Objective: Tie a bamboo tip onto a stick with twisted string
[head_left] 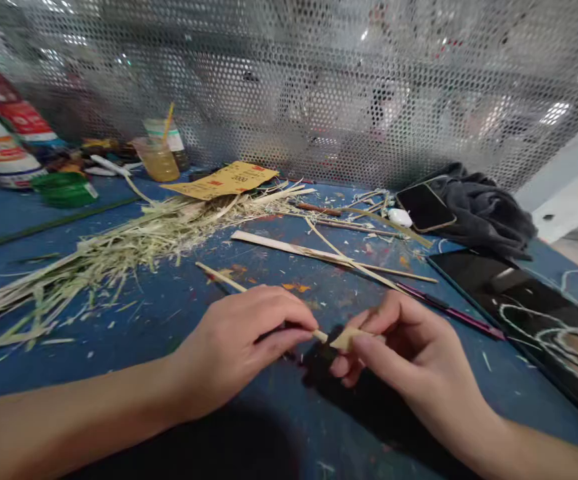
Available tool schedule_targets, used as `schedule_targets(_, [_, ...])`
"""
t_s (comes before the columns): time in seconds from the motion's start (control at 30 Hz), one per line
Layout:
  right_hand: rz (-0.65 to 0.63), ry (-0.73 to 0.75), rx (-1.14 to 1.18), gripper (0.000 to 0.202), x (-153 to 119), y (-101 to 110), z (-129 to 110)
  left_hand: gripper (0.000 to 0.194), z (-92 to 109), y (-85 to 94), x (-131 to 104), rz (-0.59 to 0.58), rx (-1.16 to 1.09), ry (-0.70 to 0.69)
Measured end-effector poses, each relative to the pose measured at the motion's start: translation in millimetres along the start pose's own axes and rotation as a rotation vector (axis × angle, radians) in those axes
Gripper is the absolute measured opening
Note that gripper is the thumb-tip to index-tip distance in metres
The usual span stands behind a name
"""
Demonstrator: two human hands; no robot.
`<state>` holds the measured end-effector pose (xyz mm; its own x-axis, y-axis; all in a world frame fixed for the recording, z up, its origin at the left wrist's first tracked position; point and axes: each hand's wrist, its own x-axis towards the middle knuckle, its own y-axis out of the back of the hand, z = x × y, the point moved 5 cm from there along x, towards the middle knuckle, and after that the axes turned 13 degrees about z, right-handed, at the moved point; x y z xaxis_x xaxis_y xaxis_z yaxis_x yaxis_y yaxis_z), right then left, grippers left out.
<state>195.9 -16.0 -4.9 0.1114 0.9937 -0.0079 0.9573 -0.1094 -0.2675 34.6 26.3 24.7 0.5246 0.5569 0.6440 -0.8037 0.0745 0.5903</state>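
My left hand (256, 340) pinches a thin pale wooden stick (221, 277) between thumb and fingers. One end of the stick juts out past the back of that hand, and the other points toward my right hand. Between the thumb and fingers of my right hand (403, 353) is a small tan piece of sandpaper (345, 338), at the stick's near end. Whether the sandpaper wraps the stick tip or only touches it, I cannot tell. Beyond my hands lie a flat pale strip (279, 245) and thin sticks crossing it.
Shredded fibres (133, 240) spread across the left, under a yellow sandpaper sheet (229, 180). A cup of yellowish liquid (159, 160), a green container (63, 190) and bottles (1, 150) stand behind. A phone (426, 207), dark cloth (489, 207), purple cutter (469, 320) and wire-covered tablet (509, 287) lie right.
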Motion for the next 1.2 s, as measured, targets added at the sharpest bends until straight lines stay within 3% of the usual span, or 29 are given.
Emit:
schedule_targets(0.27, [0.039, -0.031, -0.051, 0.021, 7, 5, 4, 0.006, -5, -0.5, -2, -0.004, -0.018, 0.066])
schedule_targets(0.57, [0.050, 0.083, -0.079, 0.020, 2, 2, -1, 0.009, -3, -7.4, 0, -0.051, -0.024, 0.065])
schedule_targets(0.8, [0.102, 0.255, -0.229, 0.018, 0, 4, -8, 0.010, -5, -3.6, -2, 0.010, -0.042, 0.036])
schedule_targets(1.2, [0.131, 0.409, -0.333, 0.018, -8, 5, -8, 0.010, -1, -3.6, 0, -0.018, -0.021, 0.054])
